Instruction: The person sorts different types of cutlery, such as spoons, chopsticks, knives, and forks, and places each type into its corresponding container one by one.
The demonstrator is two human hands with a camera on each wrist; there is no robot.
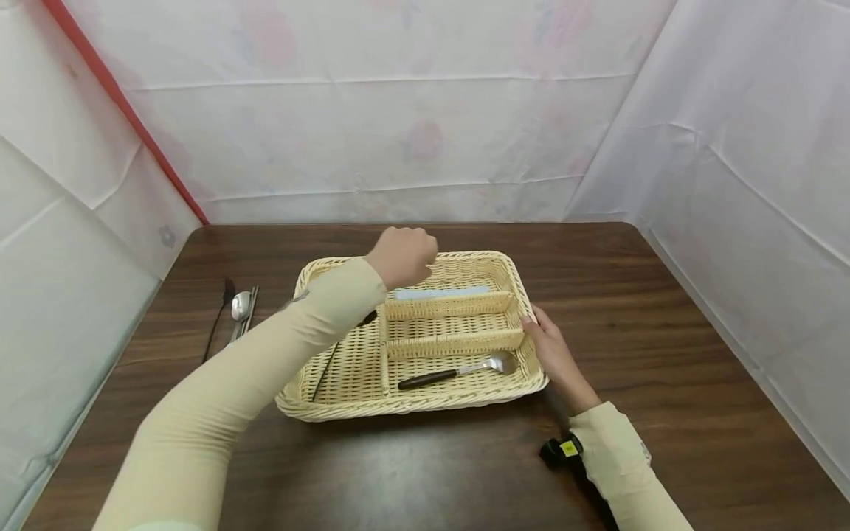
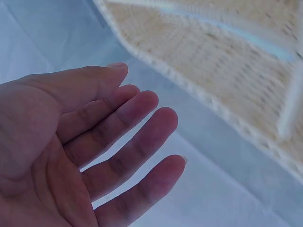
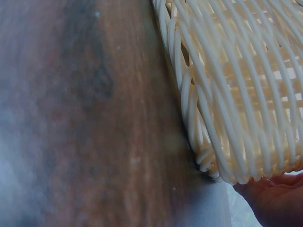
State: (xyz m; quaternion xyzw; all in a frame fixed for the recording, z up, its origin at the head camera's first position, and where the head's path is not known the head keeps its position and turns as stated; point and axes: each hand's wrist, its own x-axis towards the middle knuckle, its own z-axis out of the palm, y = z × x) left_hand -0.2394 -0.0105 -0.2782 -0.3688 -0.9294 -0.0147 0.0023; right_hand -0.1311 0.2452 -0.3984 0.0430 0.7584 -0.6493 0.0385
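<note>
A cream woven basket (image 1: pixel 425 406) with several compartments sits on the table. Over its back part hovers my left hand (image 1: pixel 403 258); in the left wrist view its fingers (image 2: pixel 147 137) are loosely bent with nothing in them. My right hand (image 1: pixel 550 350) grips the basket's right rim, thumb on top; the right wrist view shows part of that hand (image 3: pixel 277 201) against the wickerwork. In the front compartment lies a spoon (image 1: pixel 428 379) with a dark handle. A pale flat strip (image 1: pixel 441 293) lies in the back compartment. A thin dark utensil (image 1: pixel 325 371), partly covered by my left arm, lies in the left compartment.
Left of the basket, a dark fork (image 1: pixel 214 328), a metal spoon (image 1: pixel 240 306) and thin metal sticks (image 1: pixel 251 310) lie on the brown wooden table (image 1: pixel 664 354). White sheeting (image 1: pixel 425 110) hangs behind and at both sides. A black strap (image 1: pixel 554 451) is near my right wrist.
</note>
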